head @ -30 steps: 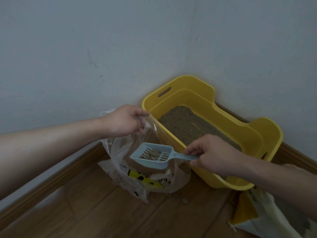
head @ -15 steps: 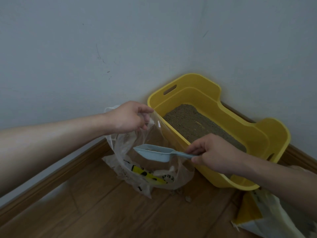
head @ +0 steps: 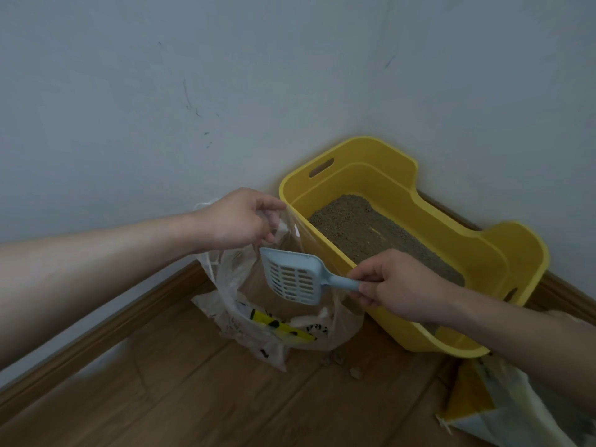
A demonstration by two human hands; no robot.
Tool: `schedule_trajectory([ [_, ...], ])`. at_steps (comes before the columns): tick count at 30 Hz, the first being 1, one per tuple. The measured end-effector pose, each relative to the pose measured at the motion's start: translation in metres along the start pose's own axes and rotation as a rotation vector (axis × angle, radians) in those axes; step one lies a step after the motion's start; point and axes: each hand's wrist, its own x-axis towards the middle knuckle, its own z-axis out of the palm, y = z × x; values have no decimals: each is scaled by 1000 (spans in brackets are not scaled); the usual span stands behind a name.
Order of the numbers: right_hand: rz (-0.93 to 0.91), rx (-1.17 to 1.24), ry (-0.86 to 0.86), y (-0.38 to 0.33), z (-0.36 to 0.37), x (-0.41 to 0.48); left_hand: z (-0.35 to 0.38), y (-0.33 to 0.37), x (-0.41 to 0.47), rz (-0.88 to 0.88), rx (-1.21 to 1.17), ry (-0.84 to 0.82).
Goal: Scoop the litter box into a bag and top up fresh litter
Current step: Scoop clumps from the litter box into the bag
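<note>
over bag [head: 283,321], right hand [head: 395,285] tilts scoop [head: 292,279].

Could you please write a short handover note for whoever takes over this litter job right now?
Left hand holds the clear bag open by its rim, beside the litter box.
Right hand grips the scoop, tipped over the bag, nearly empty.
Done: this scoopful dumped.
Left: any further scooping, then topping up from the sack at lower right; crumbs lie on the floor.

Two hands: left hand [head: 238,221] and right hand [head: 400,282]. One scoop [head: 292,279] in the right, one bag [head: 232,285] in the left, one litter box [head: 364,150] behind the right, one sack [head: 503,414] beneath it.
</note>
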Motion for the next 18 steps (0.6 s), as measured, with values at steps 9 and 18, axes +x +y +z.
schedule_trajectory([
  [9, -12, 28, -9, 1, 0, 0, -1, 2, -3, 6, -10, -3],
  [18, -50, 106, -18, 5, -4, -7, -1, 3, -4, -4, -3, -4],
])
